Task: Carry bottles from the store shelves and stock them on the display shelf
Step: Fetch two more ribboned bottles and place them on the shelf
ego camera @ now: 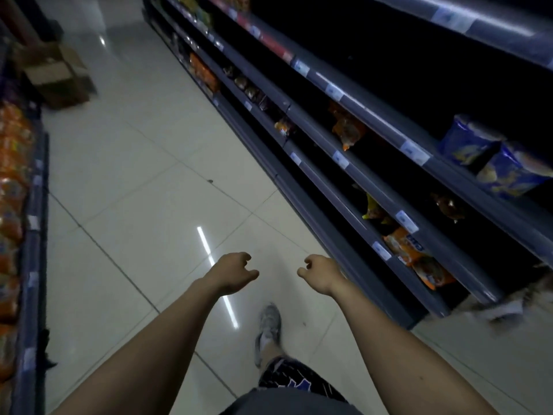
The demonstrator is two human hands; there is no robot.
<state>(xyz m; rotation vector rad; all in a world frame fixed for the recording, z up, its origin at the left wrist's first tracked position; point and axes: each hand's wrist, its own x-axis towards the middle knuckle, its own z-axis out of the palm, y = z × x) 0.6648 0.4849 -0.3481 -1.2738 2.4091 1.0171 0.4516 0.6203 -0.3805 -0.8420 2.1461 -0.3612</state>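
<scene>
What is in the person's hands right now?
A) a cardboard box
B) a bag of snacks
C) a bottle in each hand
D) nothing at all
D: the left hand and the right hand are both held out over the floor with fingers loosely curled and nothing in them.

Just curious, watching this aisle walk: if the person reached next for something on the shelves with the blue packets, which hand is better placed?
Probably the right hand: it is empty, its grip loosely curled, and nearest the shelves along the right. The left hand, also empty, hangs over the open floor. No bottles are visible.
</scene>
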